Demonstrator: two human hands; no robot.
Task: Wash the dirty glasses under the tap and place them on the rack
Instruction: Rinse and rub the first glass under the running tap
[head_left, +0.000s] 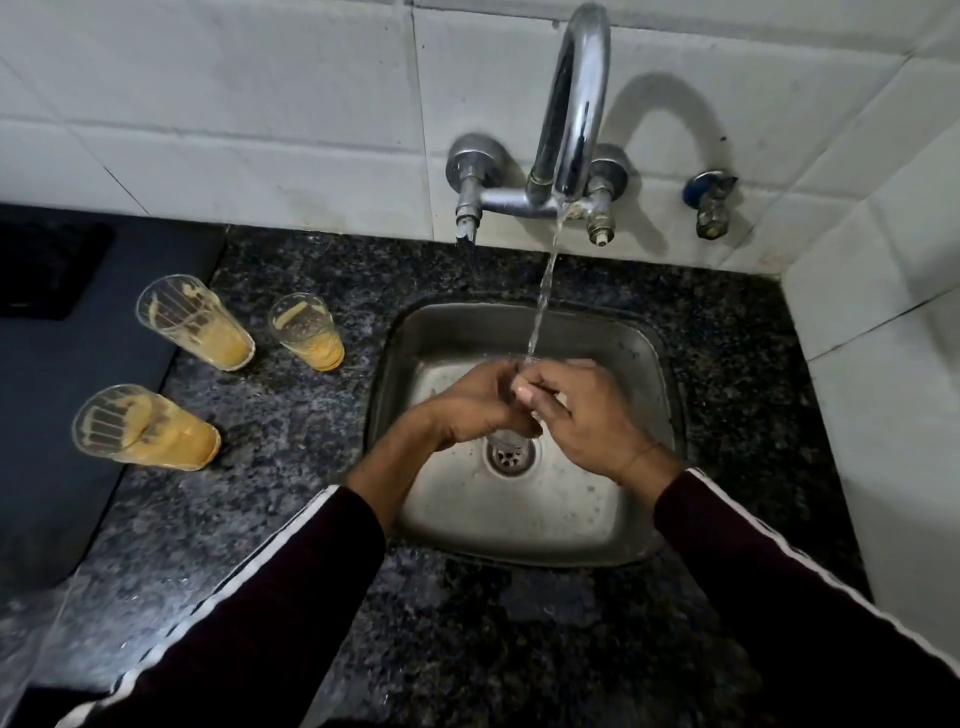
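Three dirty glasses are waiting on the speckled granite counter (291, 415), left of the sink (597, 519): the far-left glass (195, 322), the near-left glass (145, 427) and the middle glass (307, 331), all ribbed, clear and streaked with orange residue. The left hand (467, 405) is wrapping a glass (511, 439) upright over the drain, under the running tap (571, 104). The right hand (582, 415) is pinching its rim. The left hand is nearer the waiting glasses.
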